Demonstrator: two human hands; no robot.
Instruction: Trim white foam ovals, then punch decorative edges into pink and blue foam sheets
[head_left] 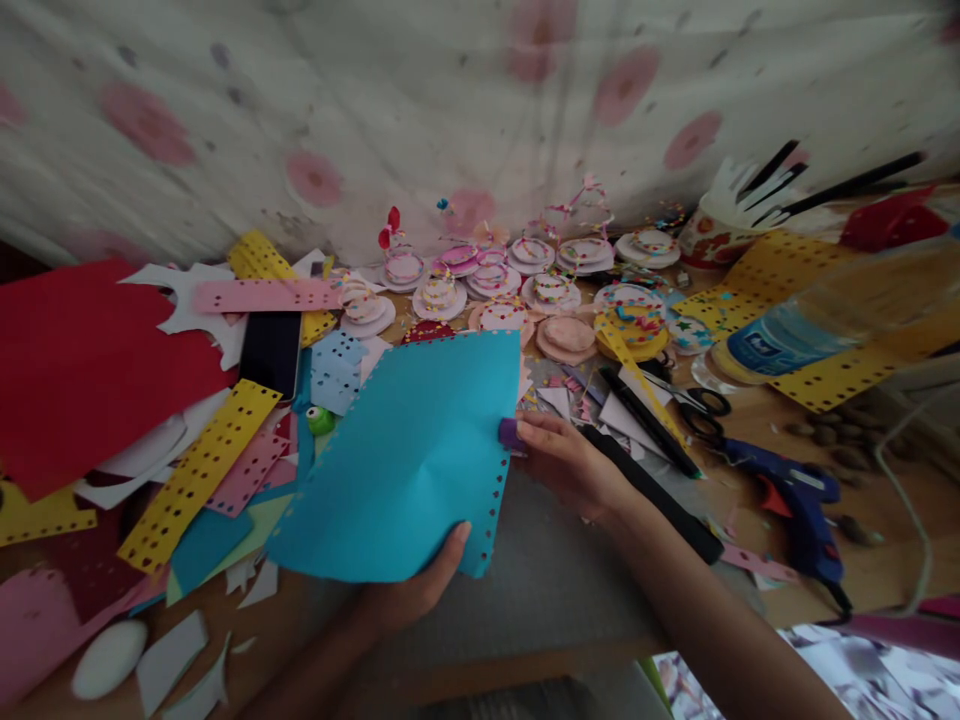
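A bright blue sheet of paper (420, 440) is tilted up above the table, with rows of small punched holes along its left, top and right edges. My left hand (426, 588) grips its lower edge, thumb on top and fingers hidden underneath. Over at the right edge, my right hand (564, 460) is closed around a small purple hole punch (511, 433), whose end sits over the paper's margin. Most of the punch is hidden by my fingers. Below the sheet lies a grey mat (555, 590).
Small decorated paper hats (566, 338) crowd the back. Punched yellow strips (201, 470), red paper (97, 370) and a phone (271, 352) lie left. On the right are scissors (701, 405), a blue glue gun (799, 490), a bottle (795, 335) and a patterned cup (712, 235).
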